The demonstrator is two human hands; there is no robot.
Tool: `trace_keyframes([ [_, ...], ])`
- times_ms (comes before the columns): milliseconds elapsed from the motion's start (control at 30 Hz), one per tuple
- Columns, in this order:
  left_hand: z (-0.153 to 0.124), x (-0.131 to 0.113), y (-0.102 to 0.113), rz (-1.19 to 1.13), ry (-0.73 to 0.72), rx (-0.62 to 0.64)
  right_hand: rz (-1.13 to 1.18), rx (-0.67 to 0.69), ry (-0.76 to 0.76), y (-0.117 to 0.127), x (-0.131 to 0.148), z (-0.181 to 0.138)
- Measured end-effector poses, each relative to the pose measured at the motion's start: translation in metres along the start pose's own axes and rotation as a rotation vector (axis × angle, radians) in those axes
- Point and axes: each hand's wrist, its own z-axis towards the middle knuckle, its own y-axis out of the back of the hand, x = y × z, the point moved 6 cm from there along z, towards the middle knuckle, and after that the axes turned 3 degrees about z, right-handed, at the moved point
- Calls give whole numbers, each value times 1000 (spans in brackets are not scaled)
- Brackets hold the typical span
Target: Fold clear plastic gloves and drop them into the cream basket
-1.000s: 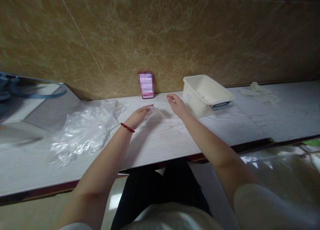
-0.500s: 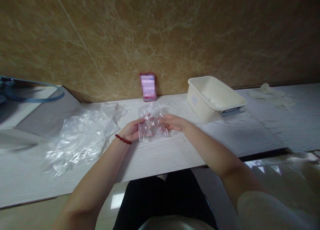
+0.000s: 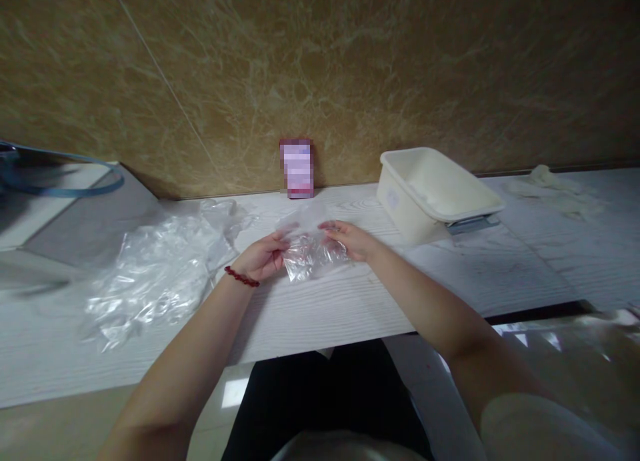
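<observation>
A phone (image 3: 299, 169) stands against the brown marbled wall (image 3: 320, 61) at the back of the counter (image 3: 310, 324) (its lit screen is pixelated past reading). Right of it sits an open cream bin (image 3: 400, 204) with a grey latch (image 3: 473, 225) on one side; farther right lies a crumpled off-white piece (image 3: 555, 191), perhaps cloth. At far left, a blue band (image 3: 65, 192) loops over a pale box (image 3: 95, 211).
</observation>
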Motion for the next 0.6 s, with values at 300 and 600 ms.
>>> trace_keyframes([
  [300,-2,0,1,35,-42,-114,46,-35,102,3,4,1],
  [600,2,3,1,50,-37,-126,43,5,122,5,5,4],
])
